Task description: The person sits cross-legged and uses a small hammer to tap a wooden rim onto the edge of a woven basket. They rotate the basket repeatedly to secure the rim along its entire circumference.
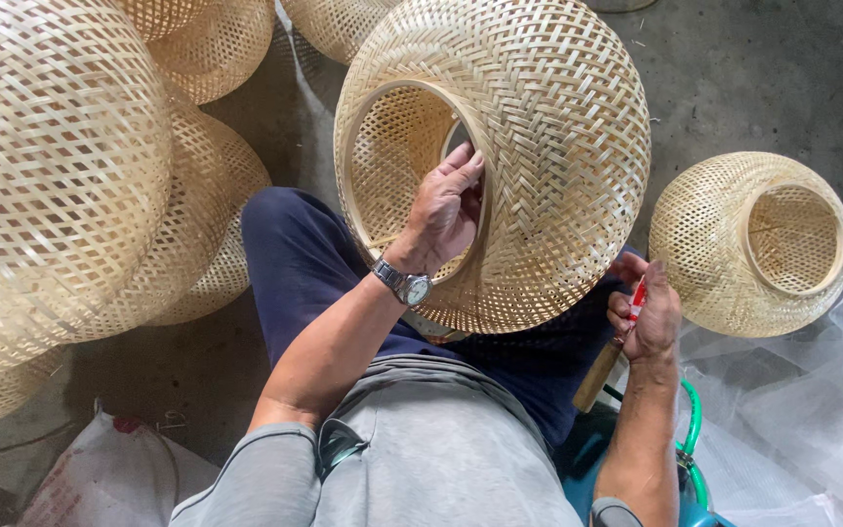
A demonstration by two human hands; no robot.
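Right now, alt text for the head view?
A seated person's left hand grips the inner rim of a large woven bamboo shade on their lap, while the right hand holds a wooden-handled tool. More woven shades lie on the concrete floor.

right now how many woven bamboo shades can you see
About 7, and more may be hidden in the pile: one held over the lap by the left hand, one alone on the floor at right, one at top centre, about four stacked at left.

Craft workshop: stacked woven bamboo shades (pixel 60 166), bare concrete floor (pixel 753 78).
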